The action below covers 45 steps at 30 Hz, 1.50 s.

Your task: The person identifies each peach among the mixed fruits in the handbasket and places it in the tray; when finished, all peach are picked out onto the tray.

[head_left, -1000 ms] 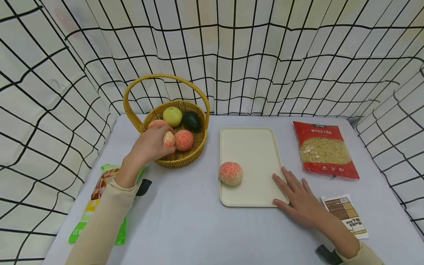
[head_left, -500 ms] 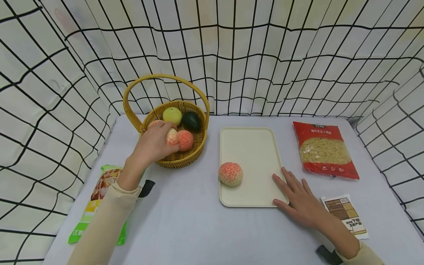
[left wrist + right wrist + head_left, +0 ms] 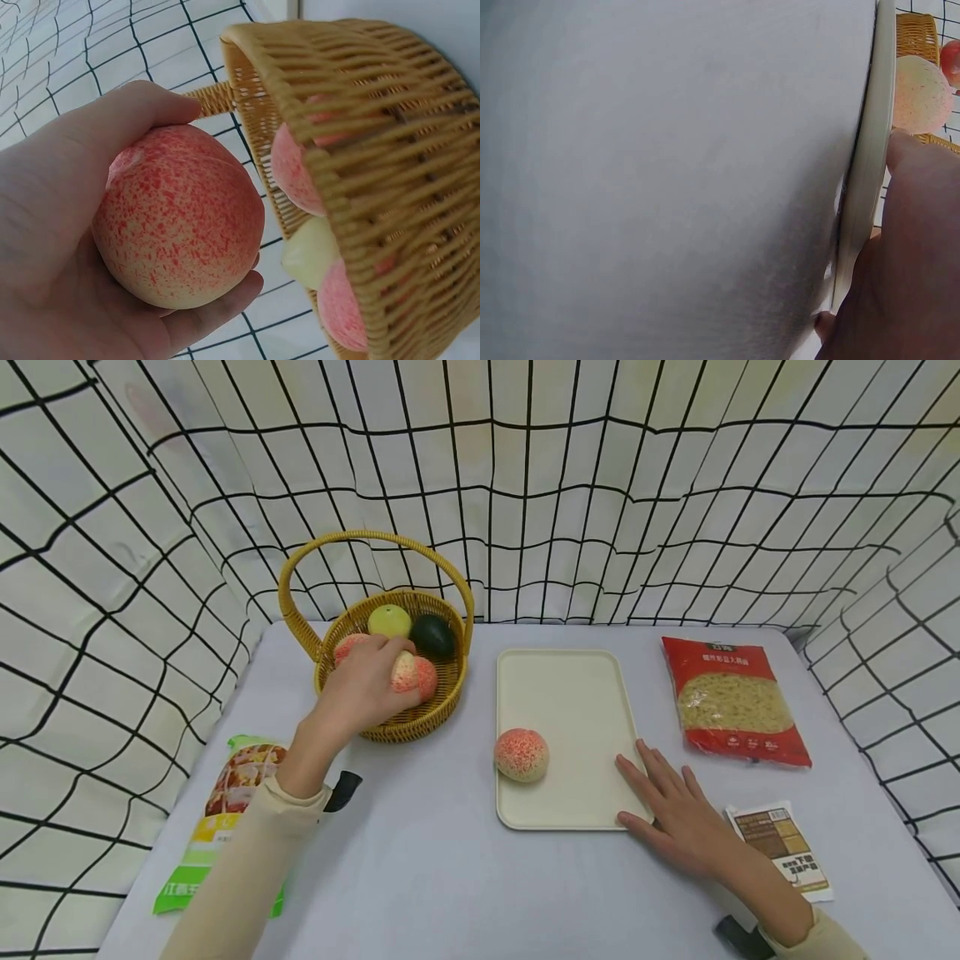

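My left hand [image 3: 363,681] grips a speckled pink and cream peach [image 3: 180,217], thumb on one side and fingers curled round the other. In the left wrist view this peach is outside the rim of the wicker basket [image 3: 420,172]; in the head view it overlaps the basket's front part. Inside the basket lie two more peaches [image 3: 427,680], a yellow-green round fruit [image 3: 389,621] and a dark green avocado-like fruit [image 3: 433,637]. A cream tray [image 3: 570,693] bears another peach [image 3: 522,755] at its left edge. My right hand [image 3: 678,818] rests with spread fingers on the tray's right edge.
The basket's tall handle [image 3: 375,537] arches over the fruit. A green bag [image 3: 217,827] lies beneath the left forearm. To the right are a red pasta bag [image 3: 735,702] and a small brown-and-white packet [image 3: 783,847]. Black netting [image 3: 528,527] encloses the white table.
The left hand has shifted right and slightly toward the person with the peach, now overlapping the neighbouring peach more. The right hand and tray stay put.
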Each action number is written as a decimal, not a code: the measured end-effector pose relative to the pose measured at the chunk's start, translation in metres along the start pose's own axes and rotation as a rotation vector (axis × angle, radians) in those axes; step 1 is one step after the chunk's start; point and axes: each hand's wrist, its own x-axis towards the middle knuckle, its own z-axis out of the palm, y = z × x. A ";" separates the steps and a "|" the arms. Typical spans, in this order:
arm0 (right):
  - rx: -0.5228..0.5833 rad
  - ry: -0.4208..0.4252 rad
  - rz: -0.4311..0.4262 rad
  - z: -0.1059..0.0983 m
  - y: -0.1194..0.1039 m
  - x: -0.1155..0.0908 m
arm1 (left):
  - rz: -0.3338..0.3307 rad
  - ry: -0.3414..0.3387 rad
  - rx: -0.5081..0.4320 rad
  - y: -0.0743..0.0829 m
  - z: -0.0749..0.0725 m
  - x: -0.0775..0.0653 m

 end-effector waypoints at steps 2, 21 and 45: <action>0.005 -0.001 -0.001 0.000 0.000 0.000 | 0.010 0.005 0.000 0.003 0.001 -0.001; 0.012 0.000 -0.002 0.001 0.000 -0.001 | 0.198 0.077 -0.003 0.046 0.015 -0.013; 0.017 0.004 0.001 0.000 -0.002 -0.001 | 0.343 0.062 0.005 0.091 0.034 -0.016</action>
